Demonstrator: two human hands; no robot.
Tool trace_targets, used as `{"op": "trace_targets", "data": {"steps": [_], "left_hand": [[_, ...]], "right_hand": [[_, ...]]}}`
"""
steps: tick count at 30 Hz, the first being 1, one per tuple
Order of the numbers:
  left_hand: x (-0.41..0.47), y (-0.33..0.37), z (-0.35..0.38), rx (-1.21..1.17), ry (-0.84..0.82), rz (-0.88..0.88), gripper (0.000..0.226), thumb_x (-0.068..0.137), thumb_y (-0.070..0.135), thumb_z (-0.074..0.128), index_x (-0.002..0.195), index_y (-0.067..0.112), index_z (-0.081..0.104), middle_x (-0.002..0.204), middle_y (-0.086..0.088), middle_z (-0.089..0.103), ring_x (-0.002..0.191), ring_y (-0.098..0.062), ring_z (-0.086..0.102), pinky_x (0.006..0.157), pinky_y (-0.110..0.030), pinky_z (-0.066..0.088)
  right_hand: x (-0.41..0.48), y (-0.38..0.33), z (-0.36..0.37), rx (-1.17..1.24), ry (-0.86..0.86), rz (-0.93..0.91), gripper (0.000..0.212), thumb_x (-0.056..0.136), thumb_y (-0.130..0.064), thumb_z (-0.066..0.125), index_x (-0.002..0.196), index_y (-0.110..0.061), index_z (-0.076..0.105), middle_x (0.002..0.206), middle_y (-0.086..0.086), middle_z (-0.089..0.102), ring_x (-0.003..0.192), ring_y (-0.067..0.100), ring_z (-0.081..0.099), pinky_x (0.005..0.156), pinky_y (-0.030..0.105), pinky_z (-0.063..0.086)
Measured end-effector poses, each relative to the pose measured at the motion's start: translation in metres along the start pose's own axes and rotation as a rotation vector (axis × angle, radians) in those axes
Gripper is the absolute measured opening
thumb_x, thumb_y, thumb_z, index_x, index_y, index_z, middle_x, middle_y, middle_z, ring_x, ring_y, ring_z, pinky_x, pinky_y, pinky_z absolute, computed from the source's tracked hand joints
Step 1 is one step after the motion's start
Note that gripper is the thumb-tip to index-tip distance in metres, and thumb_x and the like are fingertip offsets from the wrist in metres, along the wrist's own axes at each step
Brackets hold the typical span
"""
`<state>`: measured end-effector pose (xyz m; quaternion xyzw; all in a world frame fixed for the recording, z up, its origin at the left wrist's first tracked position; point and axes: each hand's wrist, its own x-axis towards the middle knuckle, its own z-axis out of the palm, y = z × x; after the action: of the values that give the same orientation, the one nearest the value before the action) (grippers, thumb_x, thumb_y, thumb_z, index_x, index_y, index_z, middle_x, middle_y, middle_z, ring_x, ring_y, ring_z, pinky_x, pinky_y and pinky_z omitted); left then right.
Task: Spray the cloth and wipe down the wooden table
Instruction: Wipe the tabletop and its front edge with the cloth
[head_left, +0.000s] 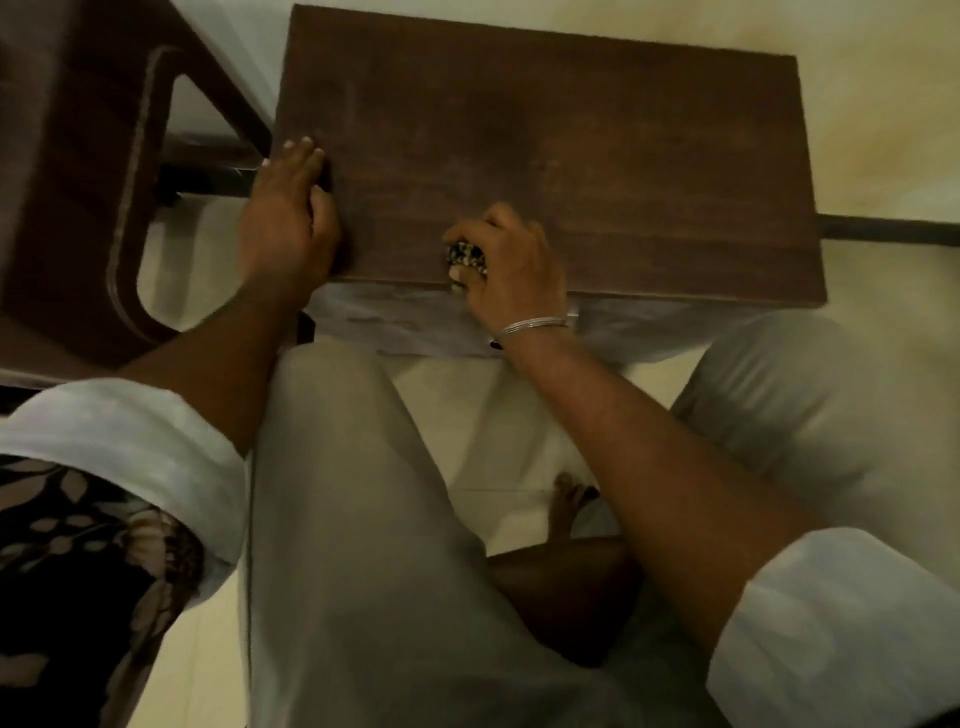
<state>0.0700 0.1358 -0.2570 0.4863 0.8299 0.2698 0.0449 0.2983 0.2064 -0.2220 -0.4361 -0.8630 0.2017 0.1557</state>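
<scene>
The small dark wooden table (597, 156) fills the upper middle of the view. My right hand (511, 265) presses a bunched, dark speckled cloth (466, 255) onto the table near its front edge. My left hand (291, 213) lies flat on the table's left edge, fingers together and pointing away from me, holding nothing. No spray bottle is in sight.
A dark wooden chair (78, 171) stands just left of the table, nearly touching its corner. A dark bar (888, 228) runs off to the right behind the table. My knees in pale trousers (363, 493) sit below the table's front edge, over a light tiled floor.
</scene>
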Motion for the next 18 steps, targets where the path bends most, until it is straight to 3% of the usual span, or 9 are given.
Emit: {"op": "trace_targets", "data": {"steps": [6, 9, 11, 13, 15, 18], "left_hand": [[-0.003, 0.01, -0.009, 0.075, -0.061, 0.025, 0.056, 0.103, 0.029, 0.031, 0.154, 0.009, 0.04, 0.163, -0.011, 0.034, 0.152, -0.025, 0.027, 0.127, -0.038, 0.017], [0.004, 0.011, -0.005, 0.242, -0.198, 0.02, 0.061, 0.106, 0.032, 0.025, 0.158, 0.001, 0.022, 0.167, -0.019, 0.019, 0.155, -0.033, 0.015, 0.128, -0.046, 0.009], [0.005, 0.024, 0.002, 0.338, -0.287, -0.035, 0.069, 0.108, 0.042, 0.02, 0.159, -0.003, 0.011, 0.167, -0.025, 0.007, 0.155, -0.041, 0.005, 0.126, -0.055, 0.004], [0.004, 0.053, 0.013, 0.356, -0.382, -0.007, 0.077, 0.108, 0.052, 0.02, 0.158, -0.004, 0.005, 0.167, -0.027, -0.002, 0.154, -0.045, -0.003, 0.124, -0.06, -0.001], [-0.001, 0.088, 0.032, 0.317, -0.479, 0.105, 0.08, 0.106, 0.057, 0.019, 0.16, 0.0, 0.0, 0.168, -0.021, -0.008, 0.155, -0.04, -0.01, 0.123, -0.06, -0.006], [-0.014, 0.122, 0.057, 0.296, -0.427, 0.126, 0.075, 0.107, 0.053, 0.016, 0.16, 0.001, 0.002, 0.169, -0.019, -0.006, 0.156, -0.035, -0.009, 0.125, -0.056, -0.006]], "right_hand": [[-0.024, 0.033, -0.031, -0.012, 0.108, 0.213, 0.033, 0.078, -0.015, 0.075, 0.102, -0.036, 0.066, 0.109, -0.008, 0.057, 0.098, 0.022, 0.054, 0.071, 0.031, 0.051], [-0.031, 0.047, -0.039, -0.016, 0.129, 0.254, 0.034, 0.079, -0.016, 0.075, 0.108, -0.031, 0.065, 0.116, -0.002, 0.055, 0.101, 0.024, 0.054, 0.074, 0.03, 0.048], [-0.046, 0.054, -0.039, 0.019, 0.216, 0.293, 0.039, 0.08, -0.015, 0.074, 0.115, -0.026, 0.062, 0.12, 0.002, 0.053, 0.105, 0.025, 0.054, 0.084, 0.034, 0.05], [-0.068, 0.058, -0.03, 0.092, 0.326, 0.356, 0.048, 0.078, -0.014, 0.075, 0.122, -0.023, 0.056, 0.125, 0.004, 0.05, 0.111, 0.022, 0.053, 0.094, 0.026, 0.045], [-0.087, 0.057, -0.015, 0.221, 0.417, 0.433, 0.053, 0.076, -0.013, 0.076, 0.123, -0.016, 0.052, 0.126, 0.006, 0.047, 0.114, 0.019, 0.051, 0.095, 0.02, 0.039], [-0.1, 0.059, 0.009, 0.406, 0.494, 0.579, 0.05, 0.071, -0.009, 0.077, 0.114, -0.006, 0.05, 0.119, 0.013, 0.048, 0.107, 0.022, 0.05, 0.089, 0.016, 0.034]]}}
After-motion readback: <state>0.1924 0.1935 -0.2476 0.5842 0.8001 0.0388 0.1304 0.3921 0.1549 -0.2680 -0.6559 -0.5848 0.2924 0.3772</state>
